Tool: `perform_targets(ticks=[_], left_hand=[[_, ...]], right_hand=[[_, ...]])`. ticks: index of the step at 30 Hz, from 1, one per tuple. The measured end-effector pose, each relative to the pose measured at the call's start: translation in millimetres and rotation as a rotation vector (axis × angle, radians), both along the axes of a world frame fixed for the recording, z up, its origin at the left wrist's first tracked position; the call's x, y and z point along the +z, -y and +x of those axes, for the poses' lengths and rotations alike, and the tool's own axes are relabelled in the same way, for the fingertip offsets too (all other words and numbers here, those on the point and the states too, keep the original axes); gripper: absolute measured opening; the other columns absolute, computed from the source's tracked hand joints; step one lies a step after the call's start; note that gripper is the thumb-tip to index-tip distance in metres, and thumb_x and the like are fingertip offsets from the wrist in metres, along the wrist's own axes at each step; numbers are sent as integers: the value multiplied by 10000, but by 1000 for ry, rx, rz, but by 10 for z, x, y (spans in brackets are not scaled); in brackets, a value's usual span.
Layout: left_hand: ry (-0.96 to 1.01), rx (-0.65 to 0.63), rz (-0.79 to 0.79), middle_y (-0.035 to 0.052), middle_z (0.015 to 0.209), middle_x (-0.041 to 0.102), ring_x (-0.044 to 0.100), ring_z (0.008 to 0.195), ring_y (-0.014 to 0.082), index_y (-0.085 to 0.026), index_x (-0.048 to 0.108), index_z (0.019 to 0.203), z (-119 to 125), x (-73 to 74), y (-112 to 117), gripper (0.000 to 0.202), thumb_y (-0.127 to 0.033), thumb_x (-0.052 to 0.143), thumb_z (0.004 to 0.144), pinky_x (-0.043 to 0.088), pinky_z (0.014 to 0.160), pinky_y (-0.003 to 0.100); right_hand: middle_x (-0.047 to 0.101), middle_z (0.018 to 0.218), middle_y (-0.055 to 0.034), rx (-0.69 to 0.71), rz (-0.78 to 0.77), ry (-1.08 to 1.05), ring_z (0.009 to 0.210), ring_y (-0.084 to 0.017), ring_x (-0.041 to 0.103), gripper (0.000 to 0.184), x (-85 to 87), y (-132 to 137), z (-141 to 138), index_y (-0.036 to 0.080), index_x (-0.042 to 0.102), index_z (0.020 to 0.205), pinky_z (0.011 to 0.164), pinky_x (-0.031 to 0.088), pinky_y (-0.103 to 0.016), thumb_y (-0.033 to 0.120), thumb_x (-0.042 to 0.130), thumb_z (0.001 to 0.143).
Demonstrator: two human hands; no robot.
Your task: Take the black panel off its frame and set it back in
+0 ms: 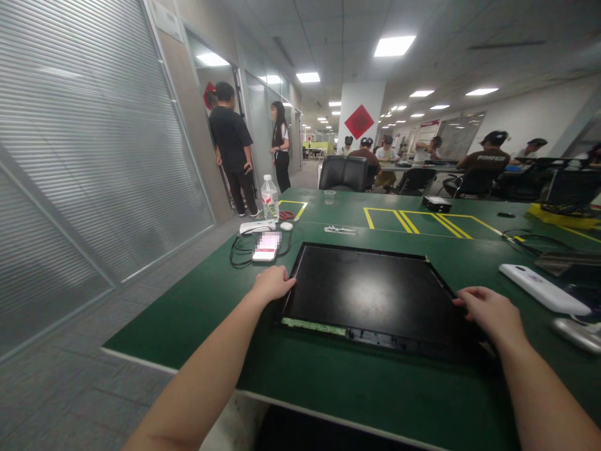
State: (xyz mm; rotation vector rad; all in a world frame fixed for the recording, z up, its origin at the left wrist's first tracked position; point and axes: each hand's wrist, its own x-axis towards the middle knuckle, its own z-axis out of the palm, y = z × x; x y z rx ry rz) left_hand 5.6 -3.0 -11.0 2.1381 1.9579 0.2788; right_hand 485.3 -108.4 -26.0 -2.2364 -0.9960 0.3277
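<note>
A black flat display panel (370, 294) lies face up on the green table (197, 313), with a strip of green circuit board along its near edge. My left hand (272, 283) rests at the panel's left edge, fingers curled onto the rim. My right hand (488, 310) lies on the panel's right edge, fingers bent over it. Both hands touch the panel, which stays flat on the table.
A phone (266, 246) with a cable, a white device (257, 227), a water bottle (269, 198) and a plastic cup (330, 196) stand beyond the panel. A white housing (542, 288) lies right. Yellow tape marks (413, 220) cross the table. Two people stand at a door left; others sit behind.
</note>
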Motion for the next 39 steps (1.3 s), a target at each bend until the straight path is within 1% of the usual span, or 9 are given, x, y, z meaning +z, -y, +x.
perform_targets(ticks=[5,9,12,15,18,22,28,33,39], left_hand=[[-42,-5,-15,166,1019,747,706,1022,356,-210,707,774,35,14,34,271,-413,592,911,504,871,425],[-70,-31,-7,218,1100,716,685,1087,400,-195,757,819,63,29,59,308,-366,531,942,499,916,477],[-95,-48,-19,201,1114,717,686,1098,379,-203,762,847,61,35,56,289,-339,526,945,498,916,444],[-74,-72,-24,184,1077,727,698,1051,362,-209,740,788,38,32,27,258,-314,549,925,495,881,415],[-17,-95,-20,157,974,734,702,956,324,-207,695,710,12,25,-11,246,-269,560,905,481,816,373],[109,-105,1,77,783,691,653,802,237,-211,577,628,-4,43,-40,284,-205,544,909,415,692,299],[335,-100,11,-32,590,466,474,620,164,-229,399,578,-15,56,-53,350,-162,542,890,291,591,277],[568,-64,50,-58,558,404,405,573,138,-224,396,566,0,20,-63,323,-169,566,836,267,574,266],[895,134,27,-57,502,450,419,506,116,-216,443,541,82,24,-22,291,-214,646,749,293,518,232]], right_hand=[[742,705,-38,7,-1,34,576,-224,643,200,6,6,-37,264,698,811,654,497,-356,407,560,796],[766,788,-46,4,-5,14,609,-222,651,224,8,7,-38,243,720,859,684,496,-352,390,563,797],[791,878,-45,-1,-9,14,658,-234,664,237,6,1,-7,241,725,887,706,495,-360,389,559,805],[792,912,-54,-2,-25,59,785,-266,690,233,-3,-7,41,252,725,870,718,489,-363,397,551,818],[781,953,-81,-24,-37,127,882,-294,691,260,-33,-17,98,251,737,875,708,482,-365,426,550,829],[773,939,-86,-23,-66,142,854,-297,690,267,-108,-53,160,248,751,872,680,483,-361,436,571,815],[776,910,-90,15,-52,129,780,-275,682,254,-190,-114,185,249,776,862,635,477,-348,411,601,775],[782,974,-103,30,-90,124,819,-300,689,299,-199,-118,184,251,796,921,666,492,-375,422,584,796],[790,1000,-115,61,-111,96,880,-320,711,336,-217,-138,205,244,827,938,697,518,-386,420,573,808]])
